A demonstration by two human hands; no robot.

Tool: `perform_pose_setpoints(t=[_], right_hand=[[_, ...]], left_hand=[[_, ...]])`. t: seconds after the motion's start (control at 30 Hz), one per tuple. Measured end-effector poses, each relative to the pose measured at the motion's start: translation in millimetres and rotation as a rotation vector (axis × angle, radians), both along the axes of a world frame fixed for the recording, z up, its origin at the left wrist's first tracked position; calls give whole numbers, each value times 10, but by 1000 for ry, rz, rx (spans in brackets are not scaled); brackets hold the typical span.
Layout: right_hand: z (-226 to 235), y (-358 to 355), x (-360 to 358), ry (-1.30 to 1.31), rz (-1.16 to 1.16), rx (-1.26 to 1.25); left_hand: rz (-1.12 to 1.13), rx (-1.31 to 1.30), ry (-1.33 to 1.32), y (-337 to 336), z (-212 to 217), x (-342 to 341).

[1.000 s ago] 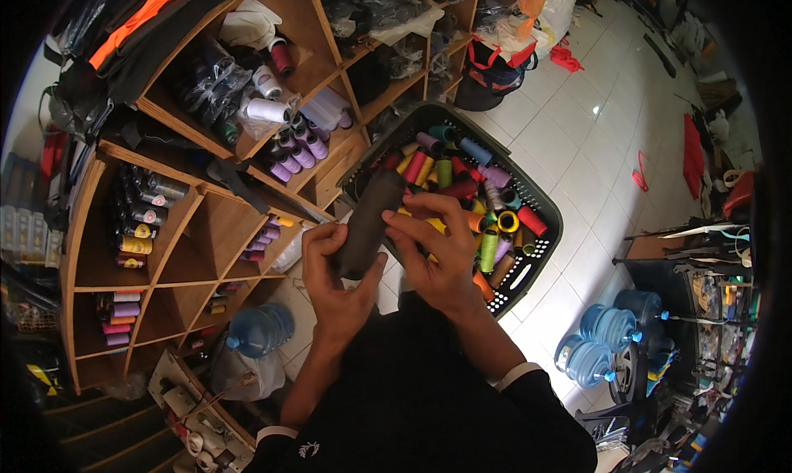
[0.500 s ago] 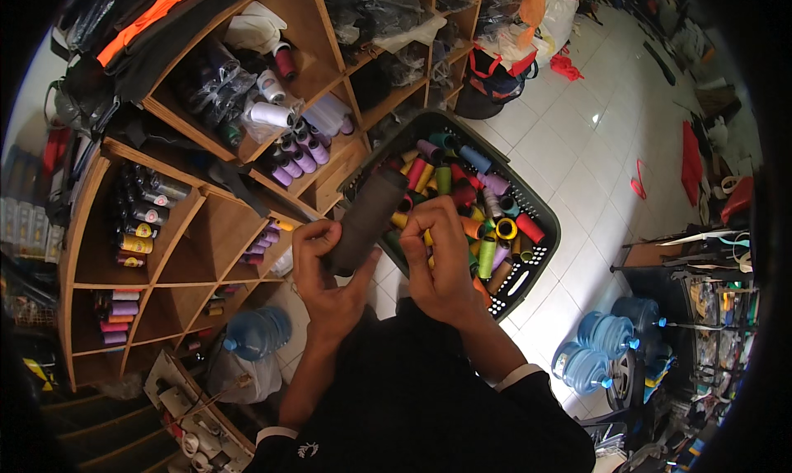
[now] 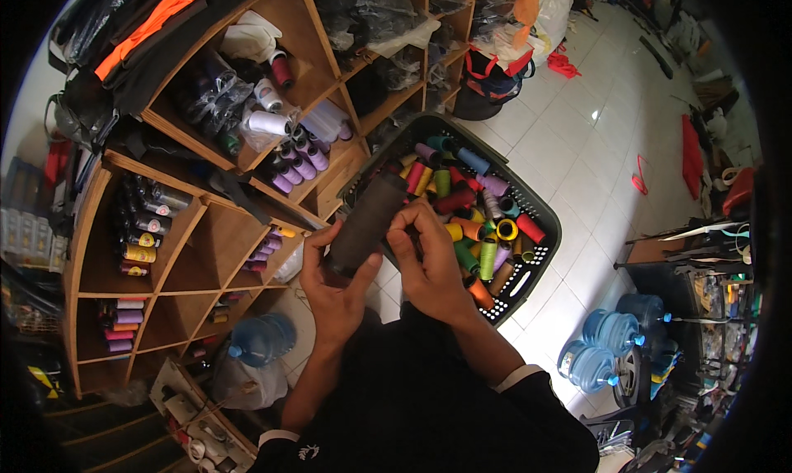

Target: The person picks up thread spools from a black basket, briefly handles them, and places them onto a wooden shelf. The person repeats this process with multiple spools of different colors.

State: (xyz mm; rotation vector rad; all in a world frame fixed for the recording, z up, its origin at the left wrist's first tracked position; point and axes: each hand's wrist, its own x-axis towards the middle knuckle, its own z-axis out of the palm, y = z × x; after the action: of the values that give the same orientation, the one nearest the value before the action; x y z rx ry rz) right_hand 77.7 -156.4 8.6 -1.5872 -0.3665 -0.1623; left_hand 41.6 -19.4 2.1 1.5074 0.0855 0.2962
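Observation:
A large dark grey-brown thread spool [image 3: 368, 221] is tilted in front of me, its lower end gripped by my left hand [image 3: 334, 296]. Close against the spool's right side, my right hand [image 3: 431, 267] has its thumb and fingertips pinched together. Whatever lies between those fingertips, perhaps a thread end, is too fine to make out. Beyond both hands, a dark green plastic basket [image 3: 540, 277] holds many thread spools in red, yellow, green, purple and blue. The raised spool and my right hand hide part of its contents.
Left of me stands a wooden shelf [image 3: 172, 290] with thread spools in its compartments, including purple spools [image 3: 299, 164]. Blue water bottles [image 3: 606, 333] sit at the right, and another blue bottle [image 3: 262, 341] is by the shelf. Bags [image 3: 495, 73] rest beyond the basket on the tiled floor [image 3: 577, 155].
My right hand has moved slightly left and closer to the dark spool, fingertips now more tightly drawn together. The left hand keeps its hold on the spool.

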Motion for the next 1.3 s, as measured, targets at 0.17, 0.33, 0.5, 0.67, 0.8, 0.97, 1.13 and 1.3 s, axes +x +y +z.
perform_pose_setpoints(t=[0.17,0.33,0.5,0.67,0.8,0.97,1.13,1.3], right_hand=[[-63,140,20,124,-2,201],[-64,221,51,267,40,498],[-255,232,171,449,268,554],[-262,471,162,479,406,445],[-198,794,50,399,601,336],[-316,1348,-219,338,792,246],[-292,2007,-687,341,1016,115],[-240,2681,-1395,336,1088,48]], left_hand=[[-3,-90,-9,32,29,16],[-58,-153,6,108,7,-1],[-183,-221,140,282,-50,-86],[-94,4,47,593,-56,-259],[68,-17,66,851,-17,-544],[183,9,132,1245,-47,-1046],[340,-20,143,1678,-76,-1771],[526,-60,119,2135,-121,-2547]])
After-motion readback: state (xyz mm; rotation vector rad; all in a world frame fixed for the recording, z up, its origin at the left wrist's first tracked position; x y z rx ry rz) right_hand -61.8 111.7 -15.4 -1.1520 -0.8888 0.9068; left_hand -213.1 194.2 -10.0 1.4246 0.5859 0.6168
